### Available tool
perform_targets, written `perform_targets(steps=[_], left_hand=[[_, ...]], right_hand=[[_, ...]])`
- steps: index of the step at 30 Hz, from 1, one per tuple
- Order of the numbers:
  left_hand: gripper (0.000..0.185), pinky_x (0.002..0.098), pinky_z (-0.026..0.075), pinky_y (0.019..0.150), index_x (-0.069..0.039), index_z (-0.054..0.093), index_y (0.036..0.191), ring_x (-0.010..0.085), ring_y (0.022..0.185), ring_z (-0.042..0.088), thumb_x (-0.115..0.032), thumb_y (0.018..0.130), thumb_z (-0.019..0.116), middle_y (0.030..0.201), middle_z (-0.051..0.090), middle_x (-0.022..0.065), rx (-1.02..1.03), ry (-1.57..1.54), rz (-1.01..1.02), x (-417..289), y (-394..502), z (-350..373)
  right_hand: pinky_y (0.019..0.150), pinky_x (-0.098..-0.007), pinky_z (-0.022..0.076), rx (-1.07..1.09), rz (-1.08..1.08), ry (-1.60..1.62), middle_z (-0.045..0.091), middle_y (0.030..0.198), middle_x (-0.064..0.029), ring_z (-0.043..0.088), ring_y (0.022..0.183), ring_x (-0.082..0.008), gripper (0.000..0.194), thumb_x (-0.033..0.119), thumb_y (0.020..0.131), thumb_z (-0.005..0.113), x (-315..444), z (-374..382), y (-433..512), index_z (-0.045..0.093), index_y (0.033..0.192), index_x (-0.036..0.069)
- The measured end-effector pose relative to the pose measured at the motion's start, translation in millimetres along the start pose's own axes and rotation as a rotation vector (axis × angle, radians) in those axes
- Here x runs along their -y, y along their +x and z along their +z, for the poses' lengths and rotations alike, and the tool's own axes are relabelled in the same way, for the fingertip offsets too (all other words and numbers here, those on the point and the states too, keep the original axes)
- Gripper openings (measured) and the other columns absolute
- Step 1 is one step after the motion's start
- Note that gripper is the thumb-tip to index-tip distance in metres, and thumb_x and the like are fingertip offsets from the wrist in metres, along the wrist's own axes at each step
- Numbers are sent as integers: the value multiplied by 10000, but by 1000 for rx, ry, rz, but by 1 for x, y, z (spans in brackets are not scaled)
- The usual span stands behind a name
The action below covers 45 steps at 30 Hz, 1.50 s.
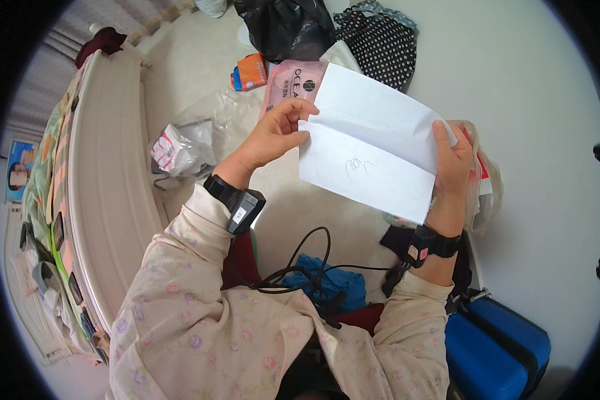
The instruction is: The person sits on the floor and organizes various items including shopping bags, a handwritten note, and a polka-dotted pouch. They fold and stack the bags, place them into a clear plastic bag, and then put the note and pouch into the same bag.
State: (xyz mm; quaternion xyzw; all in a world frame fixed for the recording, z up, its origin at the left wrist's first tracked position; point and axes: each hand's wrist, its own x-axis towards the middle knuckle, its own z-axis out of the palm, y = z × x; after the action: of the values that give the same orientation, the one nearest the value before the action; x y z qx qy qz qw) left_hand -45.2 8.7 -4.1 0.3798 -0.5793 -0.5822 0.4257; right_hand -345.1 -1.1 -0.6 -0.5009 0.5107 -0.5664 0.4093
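A white sheet of paper (375, 115) with a crease across it is held up in front of me between both hands. Small pen marks show on its lower panel. My left hand (282, 127) pinches the sheet's left edge near the crease, thumb and fingers close together. At the opposite edge, my right hand (451, 157) grips the paper with the thumb on its face; the other fingers are partly hidden behind it. Each wrist wears a strapped black device, the left one (246, 211) and the right one (420, 246).
Beyond the paper lie a pink printed bag (285, 82), a black plastic bag (287, 30) and polka-dot cloth (380, 45). Black cables (325, 250) loop above blue cloth (350, 287) near my lap. A bed (115, 150) borders the left; a blue case (495, 345) stands at lower right.
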Motion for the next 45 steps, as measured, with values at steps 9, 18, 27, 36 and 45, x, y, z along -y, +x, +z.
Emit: perform_targets(steps=[9, 18, 27, 36, 45], left_hand=[[204, 277, 445, 830, -18, 549, 1032, 124, 904, 549, -1, 829, 563, 1011, 569, 44, 18, 200, 29, 14, 0, -17], [221, 318, 461, 834, -5, 431, 1079, 150, 903, 566, -122, 899, 484, 1021, 562, 79, -561, -357, -8, 1, 6, -29], [245, 311, 469, 804, -8, 418, 1117, 167, 888, 567, -120, 903, 462, 1010, 555, 90, -718, -438, 43, -6, 5, -37], [241, 297, 471, 762, -15, 452, 1055, 160, 853, 571, -144, 864, 524, 987, 567, 71, -647, -98, -193, -6, 0, -42], [537, 347, 372, 898, -12, 425, 1209, 256, 1069, 468, -154, 750, 664, 1173, 481, 150, -227, 861, 591, 6, -14, 27]], right_hand=[[636, -200, 420, -161, 101, 44, 596, 844, -23, 526, 717, -80, 239, 166, 866, 533, -4, 0, 5, 601, 1023, -2], [611, -244, 453, 269, 398, 232, 559, 1047, -97, 551, 885, -177, 384, 260, 896, 420, -4, -30, 8, 475, 1195, 25], [817, -281, 432, 331, 97, 127, 541, 1112, -94, 524, 992, -153, 420, 89, 842, 445, -4, -36, -2, 393, 1236, -46], [835, -282, 425, 217, 39, 426, 527, 1089, -114, 529, 971, -155, 340, 86, 871, 413, -2, -28, -1, 407, 1177, -61], [595, -211, 394, 498, 9, -51, 570, 731, -8, 467, 656, -56, 97, 55, 850, 524, 8, 31, -23, 530, 934, 7]])
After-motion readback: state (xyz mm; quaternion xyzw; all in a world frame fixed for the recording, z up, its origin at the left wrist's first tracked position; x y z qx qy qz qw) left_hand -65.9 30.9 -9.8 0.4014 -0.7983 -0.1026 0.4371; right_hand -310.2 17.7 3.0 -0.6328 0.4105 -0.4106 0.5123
